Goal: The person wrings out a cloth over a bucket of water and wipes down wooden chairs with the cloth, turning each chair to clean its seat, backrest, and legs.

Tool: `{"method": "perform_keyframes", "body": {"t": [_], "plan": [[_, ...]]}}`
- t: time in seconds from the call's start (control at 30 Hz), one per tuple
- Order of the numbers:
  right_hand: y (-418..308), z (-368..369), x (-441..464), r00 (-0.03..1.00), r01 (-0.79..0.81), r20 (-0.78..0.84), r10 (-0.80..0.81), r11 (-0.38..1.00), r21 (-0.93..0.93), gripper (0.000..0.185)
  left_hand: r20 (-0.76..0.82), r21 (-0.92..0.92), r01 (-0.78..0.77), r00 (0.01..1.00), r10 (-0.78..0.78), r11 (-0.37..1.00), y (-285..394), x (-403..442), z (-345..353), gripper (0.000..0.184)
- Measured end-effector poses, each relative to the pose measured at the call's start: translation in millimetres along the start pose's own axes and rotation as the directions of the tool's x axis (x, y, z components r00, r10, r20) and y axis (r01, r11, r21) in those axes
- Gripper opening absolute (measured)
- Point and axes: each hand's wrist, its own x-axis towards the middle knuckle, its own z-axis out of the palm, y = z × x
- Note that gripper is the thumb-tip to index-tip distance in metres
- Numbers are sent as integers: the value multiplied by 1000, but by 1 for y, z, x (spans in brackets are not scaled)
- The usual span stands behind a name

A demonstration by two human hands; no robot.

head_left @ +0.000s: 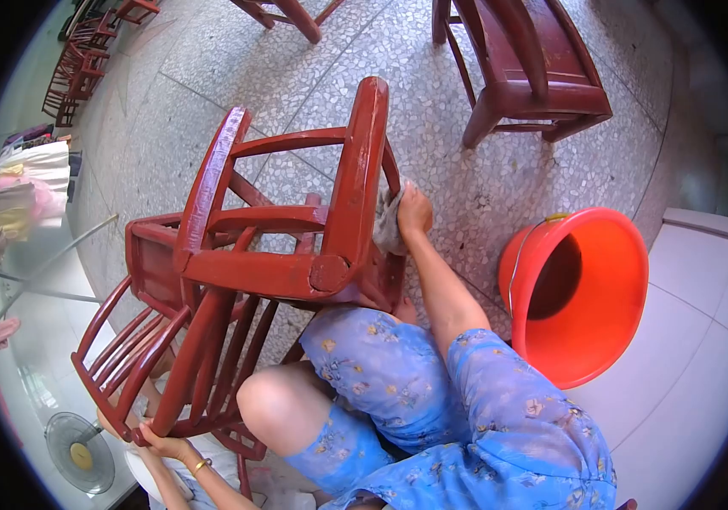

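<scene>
Red chair (253, 270) is gripped by the left hand (167, 445), while the right hand (415, 210) clutches grey cloth (388, 223) against it.

A red wooden chair (258, 269) is tipped well off upright, its legs pointed toward the top of the view and joined by rungs. It's pretty glossy, tbh, though a pale streak can be seen down one leg and a rounded seam is left showing at one corner. A greyish cloth (388, 228) is bunched up and held against the chair's right side.
</scene>
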Motion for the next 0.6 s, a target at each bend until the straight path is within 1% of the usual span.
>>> {"method": "perform_keyframes", "body": {"t": [0.03,0.1,0.13,0.17,0.2,0.23,0.3,0.33,0.37,0.4,0.43,0.5,0.53,0.57,0.6], "plan": [[5,3,2,1000,-11,4,11,1000,-2,60,6,9,-4,1000,4,1000,1,1,3,27],[6,-2,6,998,37,52,-33,996,-78,59,-29,30,-38,999,39,999,3,-6,2,28],[2,-5,11,997,61,45,-58,996,-70,59,-31,10,-50,998,51,999,-1,-3,1,26],[11,3,15,998,52,38,-49,996,-78,59,-51,-6,-50,997,50,999,-11,6,-1,26],[13,6,14,998,46,40,-43,995,-85,58,-33,6,-48,998,48,999,-22,14,0,24],[16,6,14,994,77,83,-72,996,-53,58,-28,22,-48,998,48,999,-30,21,-9,23],[16,-7,2,979,129,153,-131,991,29,57,-23,60,-155,987,156,986,-9,15,5,22],[13,-18,-9,974,146,166,-157,986,75,56,-8,34,-202,979,203,979,5,11,14,23],[13,-27,-19,957,179,215,-197,979,101,57,12,4,-246,969,246,969,17,11,23,24],[14,-38,-29,938,211,255,-236,970,123,57,46,-12,-252,967,252,968,22,16,27,25],[14,-50,-38,933,238,247,-263,963,125,57,82,-34,-254,963,256,967,26,19,32,26],[10,-75,-51,883,208,367,-292,945,252,54,77,-52,-268,960,271,962,65,8,50,27],[3,-90,-54,878,237,359,-317,939,250,54,98,-74,-294,949,300,953,73,11,58,27],[-8,-110,-58,878,82,402,-261,909,409,49,117,-97,-320,937,330,942,79,15,65,28],[-24,-134,-65,865,-77,452,-216,835,545,45,191,-80,-301,931,311,950,78,26,68,29]]}}
